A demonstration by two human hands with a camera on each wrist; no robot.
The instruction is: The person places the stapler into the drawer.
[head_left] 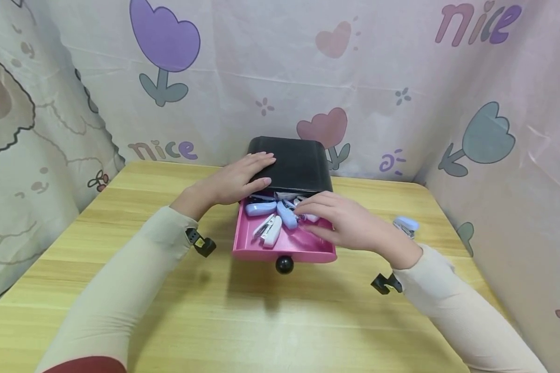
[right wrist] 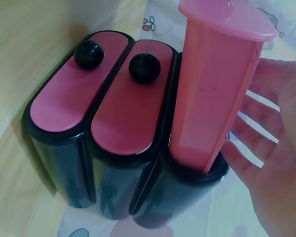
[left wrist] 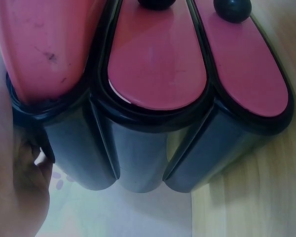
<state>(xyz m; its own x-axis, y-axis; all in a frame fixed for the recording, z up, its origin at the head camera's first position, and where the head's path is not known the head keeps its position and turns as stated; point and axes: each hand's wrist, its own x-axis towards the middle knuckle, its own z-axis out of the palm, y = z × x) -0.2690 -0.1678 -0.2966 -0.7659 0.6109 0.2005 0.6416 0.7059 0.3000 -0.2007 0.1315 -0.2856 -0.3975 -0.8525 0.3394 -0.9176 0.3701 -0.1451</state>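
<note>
A black cabinet (head_left: 294, 163) with three stacked pink drawers stands on the table, its top drawer (head_left: 305, 243) pulled out. My left hand (head_left: 238, 178) rests on the cabinet's top near its left front edge, fingers extended. Inside the drawer lie small staplers: a white stapler (head_left: 273, 231) in front, a blue stapler (head_left: 261, 209) at left and another blue stapler (head_left: 288, 216) in the middle. Over the drawer's right side, my right hand (head_left: 343, 220) reaches in with loosely bent, parted fingers among the staplers. Its fingers partly cover a white stapler there.
A blue-topped stapler (head_left: 406, 225) lies on the wooden table (head_left: 280, 321), right of the cabinet and beyond my right wrist. A round black knob (head_left: 284, 264) sticks out from the open drawer's front. Patterned curtains (head_left: 242, 67) hang behind and along both sides.
</note>
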